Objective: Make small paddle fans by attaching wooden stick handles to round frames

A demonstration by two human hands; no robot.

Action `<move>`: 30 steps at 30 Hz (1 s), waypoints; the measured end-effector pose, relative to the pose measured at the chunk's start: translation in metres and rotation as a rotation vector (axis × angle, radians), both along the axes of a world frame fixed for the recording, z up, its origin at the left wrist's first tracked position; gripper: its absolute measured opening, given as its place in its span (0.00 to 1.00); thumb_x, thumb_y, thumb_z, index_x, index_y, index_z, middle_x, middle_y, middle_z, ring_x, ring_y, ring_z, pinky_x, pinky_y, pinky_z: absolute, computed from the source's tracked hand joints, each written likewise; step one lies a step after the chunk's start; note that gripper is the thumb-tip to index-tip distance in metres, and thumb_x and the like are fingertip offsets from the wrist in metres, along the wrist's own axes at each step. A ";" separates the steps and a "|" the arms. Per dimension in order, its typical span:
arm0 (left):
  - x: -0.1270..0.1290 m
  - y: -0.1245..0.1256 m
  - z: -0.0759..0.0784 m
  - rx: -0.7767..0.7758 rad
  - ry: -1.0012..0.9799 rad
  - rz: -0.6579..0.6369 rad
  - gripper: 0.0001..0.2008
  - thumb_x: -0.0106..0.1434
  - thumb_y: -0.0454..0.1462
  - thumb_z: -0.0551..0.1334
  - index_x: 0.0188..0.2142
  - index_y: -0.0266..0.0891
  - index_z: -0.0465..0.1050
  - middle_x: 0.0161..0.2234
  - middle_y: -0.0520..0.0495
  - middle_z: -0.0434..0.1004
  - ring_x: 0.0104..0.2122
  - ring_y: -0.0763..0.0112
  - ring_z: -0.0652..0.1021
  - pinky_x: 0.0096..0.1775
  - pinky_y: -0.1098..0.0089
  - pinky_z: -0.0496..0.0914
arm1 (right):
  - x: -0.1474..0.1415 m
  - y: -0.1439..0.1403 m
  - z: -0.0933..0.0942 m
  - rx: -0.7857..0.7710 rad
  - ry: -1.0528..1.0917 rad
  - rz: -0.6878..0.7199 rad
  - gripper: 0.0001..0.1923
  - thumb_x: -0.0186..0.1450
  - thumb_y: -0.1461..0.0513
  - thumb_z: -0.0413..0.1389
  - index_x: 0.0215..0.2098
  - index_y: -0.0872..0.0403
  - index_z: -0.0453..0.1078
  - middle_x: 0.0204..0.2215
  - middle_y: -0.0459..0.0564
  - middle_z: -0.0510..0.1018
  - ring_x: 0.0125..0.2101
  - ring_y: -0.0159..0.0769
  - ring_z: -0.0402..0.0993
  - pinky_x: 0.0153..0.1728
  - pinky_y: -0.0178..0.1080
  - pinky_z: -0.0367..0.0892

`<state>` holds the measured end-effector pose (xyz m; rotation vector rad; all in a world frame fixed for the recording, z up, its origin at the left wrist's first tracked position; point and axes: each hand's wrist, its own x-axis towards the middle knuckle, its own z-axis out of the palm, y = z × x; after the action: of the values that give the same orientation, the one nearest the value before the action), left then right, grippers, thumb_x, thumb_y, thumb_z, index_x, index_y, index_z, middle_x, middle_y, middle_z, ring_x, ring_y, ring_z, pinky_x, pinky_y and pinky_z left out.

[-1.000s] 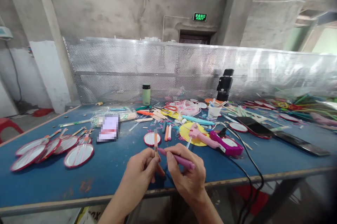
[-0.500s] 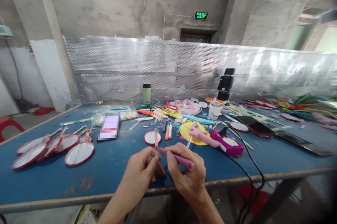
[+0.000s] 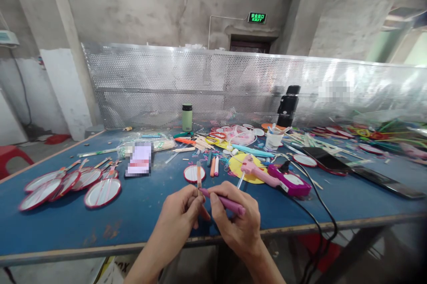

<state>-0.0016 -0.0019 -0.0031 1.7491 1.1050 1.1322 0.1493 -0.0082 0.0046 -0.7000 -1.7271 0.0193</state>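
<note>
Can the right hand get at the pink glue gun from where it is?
Probably not at once: the right hand is closed around a purple marker. The pink glue gun lies just beyond it on the blue table, with nothing between.

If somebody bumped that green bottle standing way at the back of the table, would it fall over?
Probably, with a firm bump. The green bottle stands upright, tall and narrow, so it looks tippy. Being round, it would likely roll on the flat blue table afterwards. Its dark cap seems on, so a spill looks unlikely, though how full or heavy it is cannot be seen.
</note>
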 end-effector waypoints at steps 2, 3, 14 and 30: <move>0.000 0.000 0.000 0.003 0.001 0.002 0.18 0.69 0.46 0.54 0.27 0.39 0.68 0.18 0.55 0.69 0.20 0.74 0.69 0.26 0.74 0.59 | 0.000 0.000 0.000 0.008 0.009 -0.001 0.07 0.65 0.69 0.54 0.33 0.53 0.73 0.25 0.44 0.77 0.23 0.28 0.72 0.27 0.32 0.65; 0.000 0.000 -0.001 0.005 0.004 0.004 0.18 0.69 0.46 0.54 0.26 0.39 0.68 0.18 0.55 0.69 0.20 0.74 0.69 0.26 0.74 0.59 | 0.000 0.001 0.000 0.013 0.018 -0.001 0.07 0.65 0.69 0.54 0.34 0.53 0.73 0.25 0.44 0.77 0.23 0.28 0.72 0.27 0.31 0.65; 0.000 0.000 0.000 0.012 0.012 0.011 0.19 0.69 0.47 0.54 0.26 0.39 0.68 0.18 0.54 0.70 0.20 0.73 0.69 0.26 0.74 0.59 | -0.001 0.001 -0.002 0.022 0.041 0.014 0.07 0.64 0.69 0.54 0.35 0.53 0.73 0.26 0.44 0.78 0.24 0.28 0.73 0.27 0.32 0.66; 0.001 0.000 0.002 -0.019 0.005 0.012 0.21 0.68 0.50 0.53 0.27 0.39 0.70 0.17 0.54 0.69 0.18 0.74 0.67 0.23 0.74 0.56 | 0.000 0.001 -0.001 0.011 -0.010 -0.010 0.07 0.65 0.68 0.54 0.34 0.53 0.72 0.24 0.44 0.77 0.22 0.28 0.70 0.26 0.32 0.64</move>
<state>-0.0005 -0.0015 -0.0014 1.7339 1.1264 1.1220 0.1497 -0.0071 0.0032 -0.7020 -1.7318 -0.0009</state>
